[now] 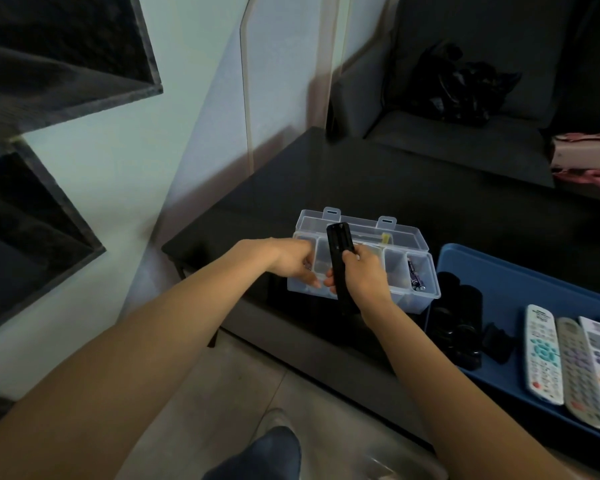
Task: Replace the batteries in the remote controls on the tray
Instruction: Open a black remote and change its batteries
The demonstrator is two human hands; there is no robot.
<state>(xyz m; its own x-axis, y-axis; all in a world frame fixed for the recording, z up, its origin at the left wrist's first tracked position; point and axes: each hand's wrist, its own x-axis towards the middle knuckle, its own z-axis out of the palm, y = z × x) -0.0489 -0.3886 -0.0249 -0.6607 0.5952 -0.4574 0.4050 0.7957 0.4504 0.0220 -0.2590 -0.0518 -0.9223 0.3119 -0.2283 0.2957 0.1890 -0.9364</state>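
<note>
My right hand (pixel 362 275) grips a slim black remote (pixel 340 258) and holds it upright over a clear plastic compartment box (pixel 420 244) with its lid open. My left hand (pixel 297 261) reaches into the box's left compartments with curled fingers; what it holds is hidden. Purple batteries (pixel 414 277) lie in the box's right compartment. To the right a blue tray (pixel 506 268) carries three light-coloured remotes (pixel 542 355) and some black remotes or covers (pixel 461 317).
The box and tray sit on a low dark table (pixel 343 181). A dark sofa (pixel 465 140) with a black bag (pixel 458 84) stands behind it. Dark wall shelves (pixel 49 64) hang at the left. My shoe (pixel 271 452) shows on the tiled floor.
</note>
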